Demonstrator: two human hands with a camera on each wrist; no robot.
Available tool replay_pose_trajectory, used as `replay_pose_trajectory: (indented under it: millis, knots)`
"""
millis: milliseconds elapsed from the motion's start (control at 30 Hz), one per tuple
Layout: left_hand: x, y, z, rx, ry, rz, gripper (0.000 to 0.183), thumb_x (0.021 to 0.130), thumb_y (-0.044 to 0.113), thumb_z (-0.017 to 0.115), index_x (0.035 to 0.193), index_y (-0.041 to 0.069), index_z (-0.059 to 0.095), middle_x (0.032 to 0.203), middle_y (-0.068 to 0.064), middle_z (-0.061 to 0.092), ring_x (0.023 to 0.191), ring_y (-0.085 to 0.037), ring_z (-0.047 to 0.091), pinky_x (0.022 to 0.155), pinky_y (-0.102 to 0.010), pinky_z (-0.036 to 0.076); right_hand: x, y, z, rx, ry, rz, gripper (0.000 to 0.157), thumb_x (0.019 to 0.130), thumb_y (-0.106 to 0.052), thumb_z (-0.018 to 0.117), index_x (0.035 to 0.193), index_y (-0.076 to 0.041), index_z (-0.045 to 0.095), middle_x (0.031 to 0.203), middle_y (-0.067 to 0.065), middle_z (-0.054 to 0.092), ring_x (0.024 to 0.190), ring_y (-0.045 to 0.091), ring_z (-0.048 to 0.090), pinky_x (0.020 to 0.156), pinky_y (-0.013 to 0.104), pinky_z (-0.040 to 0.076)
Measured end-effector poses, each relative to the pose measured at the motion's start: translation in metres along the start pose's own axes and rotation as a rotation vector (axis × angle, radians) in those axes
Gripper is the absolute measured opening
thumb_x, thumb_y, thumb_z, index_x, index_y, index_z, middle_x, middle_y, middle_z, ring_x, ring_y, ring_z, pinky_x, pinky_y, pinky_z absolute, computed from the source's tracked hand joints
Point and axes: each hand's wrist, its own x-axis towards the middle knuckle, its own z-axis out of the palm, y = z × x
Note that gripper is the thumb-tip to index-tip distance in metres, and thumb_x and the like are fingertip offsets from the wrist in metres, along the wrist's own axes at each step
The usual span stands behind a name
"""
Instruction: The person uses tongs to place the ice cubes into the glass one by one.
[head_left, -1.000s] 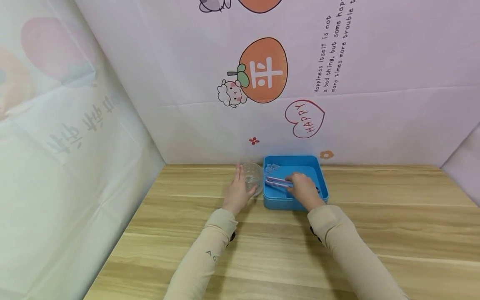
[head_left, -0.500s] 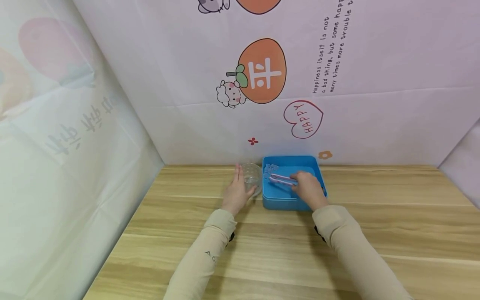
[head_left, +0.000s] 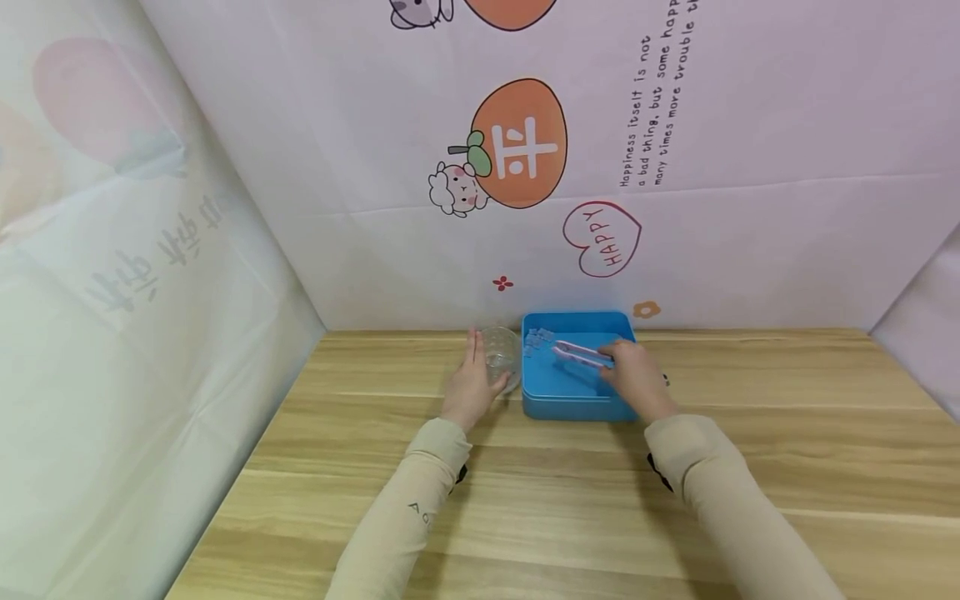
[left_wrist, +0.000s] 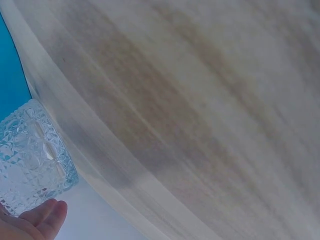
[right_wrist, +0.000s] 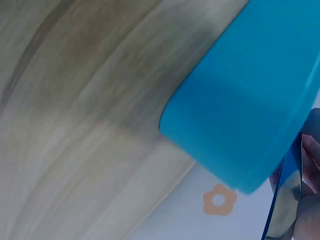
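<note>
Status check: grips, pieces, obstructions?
Left grip holds clear cup. Right grip holds pink tongs over blue box. Clear pieces inside, far left corner. No obstruction visible.

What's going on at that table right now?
A person is using both hands. The left hand rests against a clear, round, textured cup close beside an open, blue, rectangular box. The right hand holds a pair of pink-and-white tweezers over the box. Small translucent pieces lie in its far-left corner, with the tweezer tips to their right. Whether the tips grip anything is too small to tell.
</note>
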Motion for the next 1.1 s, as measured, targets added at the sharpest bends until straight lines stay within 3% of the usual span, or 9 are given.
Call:
replay_pose_trajectory:
  millis: [267,433,567,800,1100]
  knots:
    - [0.0,-0.001,0.0,0.0,0.007,0.005,0.087,0.091,0.047,0.057,0.152,0.003,0.012,0.161,-0.01,0.011,0.06,-0.015,0.05,0.047,-0.021,0.038,0.004,-0.001,-0.017,-0.003,0.038,0.01,0.029,0.083,-0.002,0.065,0.111,0.009,0.066,0.093,0.025,0.064,0.071,0.027,0.058,0.061,0.037,0.052]
    - [0.001,-0.001,0.0,0.0,0.001,0.001,0.087,0.091,0.048,0.056,0.152,0.004,0.012,0.161,-0.009,0.01,0.062,-0.016,0.052,0.048,-0.022,0.04,0.009,-0.011,-0.025,-0.003,0.083,-0.027,0.028,0.084,-0.004,0.066,0.11,0.006,0.067,0.095,0.022,0.066,0.074,0.027,0.059,0.064,0.038,0.053]
    - [0.001,-0.001,0.0,0.001,0.002,0.002,0.087,0.091,0.049,0.056,0.152,0.004,0.013,0.161,-0.008,0.009,0.071,-0.019,0.058,0.052,-0.023,0.044,0.012,-0.026,-0.028,0.005,0.063,-0.034,0.029,0.085,-0.006,0.065,0.112,0.004,0.067,0.101,0.021,0.066,0.081,0.028,0.061,0.069,0.041,0.054]
    - [0.002,-0.002,-0.002,0.012,0.006,0.017,0.087,0.091,0.048,0.056,0.151,0.002,0.014,0.161,-0.01,0.012,0.066,-0.018,0.057,0.05,-0.023,0.042,0.013,-0.049,-0.025,0.02,0.003,-0.056,0.03,0.086,-0.007,0.066,0.116,-0.001,0.066,0.108,0.018,0.065,0.092,0.03,0.063,0.075,0.041,0.055]
    - [0.001,-0.003,-0.002,0.028,0.006,0.019,0.087,0.091,0.048,0.056,0.151,0.002,0.014,0.161,-0.01,0.012,0.051,-0.012,0.044,0.044,-0.02,0.036,0.011,-0.06,-0.014,-0.03,-0.013,-0.142,0.032,0.084,-0.009,0.069,0.115,-0.001,0.067,0.108,0.017,0.066,0.083,0.026,0.066,0.067,0.036,0.055]
